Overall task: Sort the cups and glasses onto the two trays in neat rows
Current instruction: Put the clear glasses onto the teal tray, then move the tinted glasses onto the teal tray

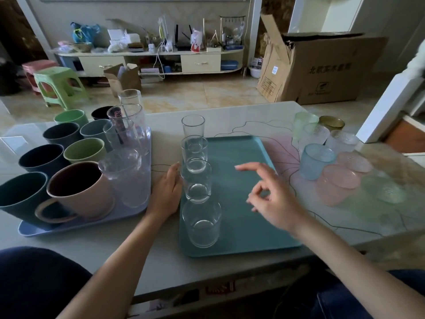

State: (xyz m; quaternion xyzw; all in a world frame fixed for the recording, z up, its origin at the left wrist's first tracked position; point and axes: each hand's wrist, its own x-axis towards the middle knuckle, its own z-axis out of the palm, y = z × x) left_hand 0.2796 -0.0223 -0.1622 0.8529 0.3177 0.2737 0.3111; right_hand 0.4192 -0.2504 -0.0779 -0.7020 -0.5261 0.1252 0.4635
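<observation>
The left hand (pixel 166 194) lies flat and empty on the table (pixel 161 256) between the lilac tray (pixel 69 226) of mugs and the teal tray (pixel 241 215); the right hand (pixel 273 199), fingers loosely spread, hovers empty over the teal tray; 4 clear glasses (pixel 197 180) line its left edge; coloured glasses (pixel 317 161) stand on the table to the right

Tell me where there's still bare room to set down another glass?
Most of the teal tray is bare, everything right of the single row of clear glasses along its left edge; the right hand hovers over it. The blue tray is packed with mugs and tumblers. The table's right side is crowded with coloured textured glasses.
</observation>
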